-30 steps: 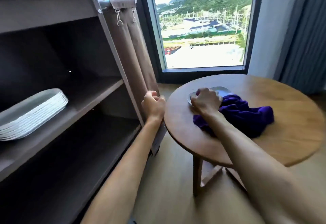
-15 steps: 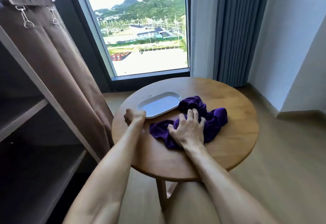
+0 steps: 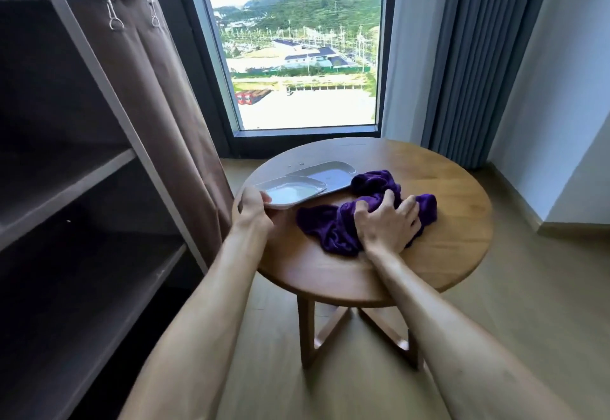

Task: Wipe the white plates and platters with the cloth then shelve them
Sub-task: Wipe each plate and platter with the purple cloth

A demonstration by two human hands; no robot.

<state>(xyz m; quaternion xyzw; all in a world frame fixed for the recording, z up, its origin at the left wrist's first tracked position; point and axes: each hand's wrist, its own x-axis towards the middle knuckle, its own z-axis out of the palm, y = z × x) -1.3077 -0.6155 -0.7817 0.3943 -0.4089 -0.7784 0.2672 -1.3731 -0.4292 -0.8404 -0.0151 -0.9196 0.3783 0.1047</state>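
Note:
Two white oblong platters lie on the round wooden table. The nearer platter is pulled off the farther one and overlaps its left end. My left hand grips the nearer platter's left rim, thumb on top. A crumpled purple cloth lies to the right of the platters. My right hand rests on the cloth with fingers curled into its folds.
A dark brown shelf unit with a pulled-back fabric cover stands at the left, its visible shelves bare. A window and grey curtain are behind the table. Wooden floor surrounds the table legs.
The view swung from the shelf to the table. My left hand left the shelf cover, took the top platter's rim and slid it left off the lower one. My right hand closed into the cloth.

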